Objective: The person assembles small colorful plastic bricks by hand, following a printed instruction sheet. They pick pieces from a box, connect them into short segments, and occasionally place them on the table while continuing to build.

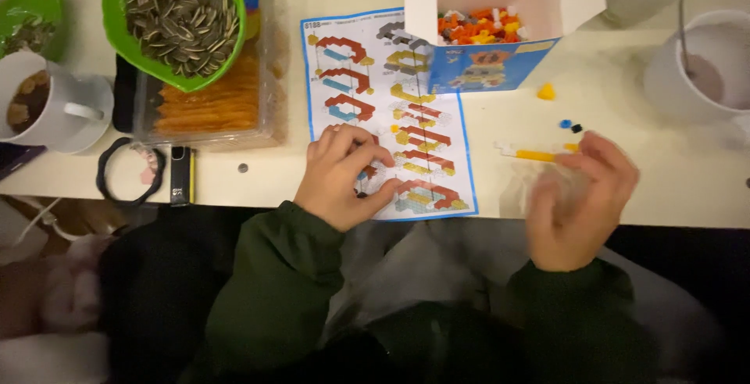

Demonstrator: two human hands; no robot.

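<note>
Two hands at work on a pale table (pixel 672 189), seen from above. Far centre: open white-and-blue box (pixel 500 25) with a heap of small orange, yellow and white bricks inside. Left of it, a clear tub of orange strips (pixel 226 103) with a green bowl of seeds (pixel 181 17) on top; farther left, a white mug (pixel 39 99). Far right, a second white cup (pixel 699 71).

Printed build sheet (pixel 387 110) lies flat, centre. Left hand (pixel 340 177) rests on its near part, fingers curled down on the paper, pressing on something small; what is under them cannot be made out. Right hand (pixel 582 200) is blurred, fingers half closed near a yellow-and-white brick strip (pixel 535 154); whether it grips anything cannot be told.

Loose pieces: yellow brick (pixel 547 92), blue stud (pixel 565 124), black stud (pixel 576 128), all just far of the right hand.

Risk, as judged: the studs sit loose near the moving hand, so a sweep could knock them off the near edge.
</note>
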